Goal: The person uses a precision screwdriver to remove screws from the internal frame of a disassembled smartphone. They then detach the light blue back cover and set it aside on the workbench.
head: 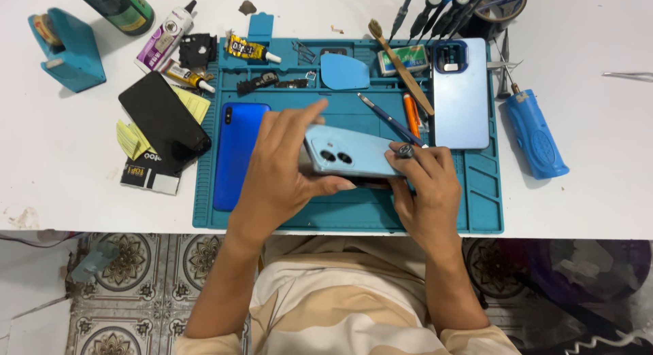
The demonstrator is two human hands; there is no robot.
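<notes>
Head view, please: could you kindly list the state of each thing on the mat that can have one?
Light blue phone with twin camera lenses: lifted off the mat, back up, gripped by both hands.
Left hand: closed on the phone's left end.
Right hand: closed on its right end.
Dark blue phone: flat, back up.
Pale blue back cover: flat, untouched.
Black phone: lying off the mat, screen dark.

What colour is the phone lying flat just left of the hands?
Deep blue phone, seen in the head view.
</notes>
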